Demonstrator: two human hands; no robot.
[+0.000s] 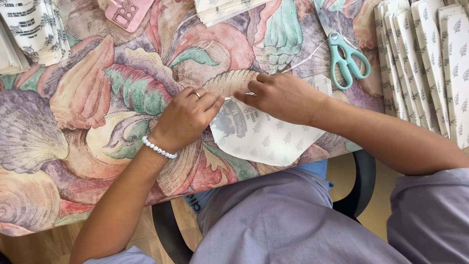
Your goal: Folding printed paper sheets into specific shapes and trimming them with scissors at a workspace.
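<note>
A flat white paper bag (266,139) with small grey leaf prints and a dark emblem lies on the shell-patterned tablecloth (83,98) near the table's front edge. My left hand (188,116), with a ring and a white bead bracelet, pinches the bag's upper left edge. My right hand (281,97) presses down on the bag's top edge, its fingers touching those of the left hand. A thin white string runs from under my right hand toward the scissors.
Teal-handled scissors (347,58) lie behind my right hand. Rows of folded leaf-print bags (430,63) fill the right side. More stacks sit at the top left (34,29) and top middle (224,10). A pink device (128,12) lies at the back.
</note>
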